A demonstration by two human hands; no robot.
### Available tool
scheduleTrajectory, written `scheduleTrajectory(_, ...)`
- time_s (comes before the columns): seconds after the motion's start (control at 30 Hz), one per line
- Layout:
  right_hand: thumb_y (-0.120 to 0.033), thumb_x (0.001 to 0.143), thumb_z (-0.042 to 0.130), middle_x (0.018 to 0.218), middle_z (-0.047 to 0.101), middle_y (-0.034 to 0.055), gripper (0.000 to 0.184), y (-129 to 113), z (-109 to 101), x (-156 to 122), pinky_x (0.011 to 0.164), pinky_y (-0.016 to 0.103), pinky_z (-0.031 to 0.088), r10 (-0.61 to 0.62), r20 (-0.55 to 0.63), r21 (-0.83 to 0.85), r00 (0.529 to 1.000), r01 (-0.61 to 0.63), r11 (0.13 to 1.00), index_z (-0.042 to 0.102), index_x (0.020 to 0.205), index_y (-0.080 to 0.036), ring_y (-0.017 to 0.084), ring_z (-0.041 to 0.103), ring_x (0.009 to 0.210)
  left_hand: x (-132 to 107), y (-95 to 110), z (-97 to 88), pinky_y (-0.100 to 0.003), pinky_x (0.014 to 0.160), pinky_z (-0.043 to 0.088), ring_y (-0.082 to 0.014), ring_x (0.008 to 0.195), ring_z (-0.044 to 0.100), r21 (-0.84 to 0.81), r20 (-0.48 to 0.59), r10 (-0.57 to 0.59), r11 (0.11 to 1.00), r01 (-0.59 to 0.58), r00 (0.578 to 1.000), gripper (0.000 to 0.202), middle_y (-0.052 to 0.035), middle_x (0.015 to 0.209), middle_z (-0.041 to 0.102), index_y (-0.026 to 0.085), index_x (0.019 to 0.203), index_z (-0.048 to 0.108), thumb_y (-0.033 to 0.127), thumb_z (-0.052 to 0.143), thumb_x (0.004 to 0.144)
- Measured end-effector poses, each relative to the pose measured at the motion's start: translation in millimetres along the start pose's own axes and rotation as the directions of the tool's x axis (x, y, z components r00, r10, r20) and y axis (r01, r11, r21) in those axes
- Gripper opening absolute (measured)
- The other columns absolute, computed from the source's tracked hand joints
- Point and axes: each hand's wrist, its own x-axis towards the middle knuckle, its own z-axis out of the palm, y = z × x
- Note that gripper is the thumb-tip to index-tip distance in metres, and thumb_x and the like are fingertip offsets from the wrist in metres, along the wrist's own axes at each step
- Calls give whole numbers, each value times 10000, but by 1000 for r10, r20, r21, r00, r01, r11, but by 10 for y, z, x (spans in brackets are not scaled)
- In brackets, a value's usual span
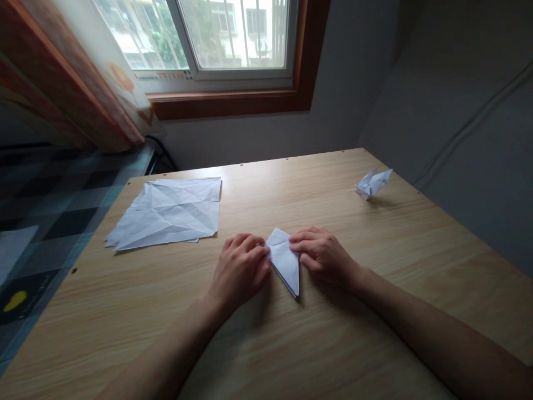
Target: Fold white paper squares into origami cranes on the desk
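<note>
A folded piece of white paper (286, 260), shaped like a narrow kite with its long point toward me, lies on the wooden table (333, 333). My left hand (244, 266) grips its left edge, the fingers curled and the thumb hidden in part. On the opposite side, my right hand (320, 250) pinches the right edge near the upper corner. Layers of paper show along the lower left edge. The underside of the fold is hidden.
At the back left of the table lies a stack of creased white paper sheets (179, 214). A folded paper crane (372, 183) stands near the back right edge. Left of the table is a checked cloth surface (62, 216); a window (237, 39) and curtain (104, 72) are beyond.
</note>
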Motion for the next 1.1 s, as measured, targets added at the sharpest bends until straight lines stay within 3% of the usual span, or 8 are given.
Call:
scheduleTrajectory(0.07, -248, 840, 634, 1146, 706, 93, 179, -77, -36, -14, 972, 458, 440, 13, 35, -54, 999, -11, 998, 728, 981, -192, 269, 615, 1073, -5, 38, -9, -465, 871, 444, -276, 1015, 572, 51, -3, 28, 998, -28, 1000, 164, -76, 1024, 694, 207, 908, 693, 320, 580, 873)
scheduleTrajectory(0.17, -405, 809, 703, 1268, 640, 149, 392, -196, -72, -30, 1009, 488, 428, 17, 118, -139, 993, 0, 990, 684, 1116, -161, 315, 583, 1156, -11, 68, -4, -484, 898, 422, -302, 1058, 562, 104, -7, 46, 994, -45, 999, 224, -91, 1062, 685, 208, 940, 687, 403, 608, 861)
scheduleTrajectory(0.3, -418, 791, 729, 1373, 554, 193, 600, -297, -80, -67, 1056, 512, 404, 49, 209, -184, 977, -10, 983, 579, 1293, -125, 344, 497, 1288, -17, 75, -3, -502, 931, 398, -323, 1086, 552, 141, 1, 45, 989, -45, 999, 296, -109, 1101, 674, 196, 972, 679, 457, 599, 859)
scheduleTrajectory(0.5, -531, 762, 719, 1461, 425, 250, 815, -309, -29, -130, 1125, 570, 305, 96, 260, -159, 961, -55, 986, 468, 1397, -85, 371, 370, 1386, -38, 48, 1, -492, 944, 396, -319, 1104, 548, 180, 5, 62, 982, -62, 998, 348, -119, 1134, 669, 182, 1007, 666, 490, 576, 872)
scheduleTrajectory(0.63, -571, 770, 692, 1485, 398, 238, 882, -227, 47, -114, 1147, 571, 256, 141, 186, -102, 972, -124, 987, 394, 1440, -82, 363, 330, 1409, -43, 30, 10, -491, 940, 395, -323, 1105, 547, 176, 13, 46, 983, -48, 999, 354, -118, 1131, 669, 185, 1041, 649, 488, 574, 874)
scheduleTrajectory(0.8, -476, 762, 732, 1406, 513, 197, 822, -136, 108, -56, 1115, 536, 302, 209, 16, 16, 978, -209, 978, 403, 1426, -121, 331, 453, 1319, -43, 17, 35, -480, 949, 386, -327, 1109, 543, 138, -18, 18, 990, -15, 1000, 528, -138, 1201, 643, 161, 1255, 547, 496, 601, 850)
scheduleTrajectory(1.1, -293, 699, 769, 1302, 595, 121, 710, -158, 71, -4, 1040, 501, 377, 269, -27, 194, 963, -259, 946, 488, 1345, -200, 313, 530, 1189, -37, 8, 46, -456, 944, 389, -326, 1123, 537, 111, -36, 4, 994, 0, 999, 670, -150, 1239, 617, 152, 1348, 468, 578, 582, 844)
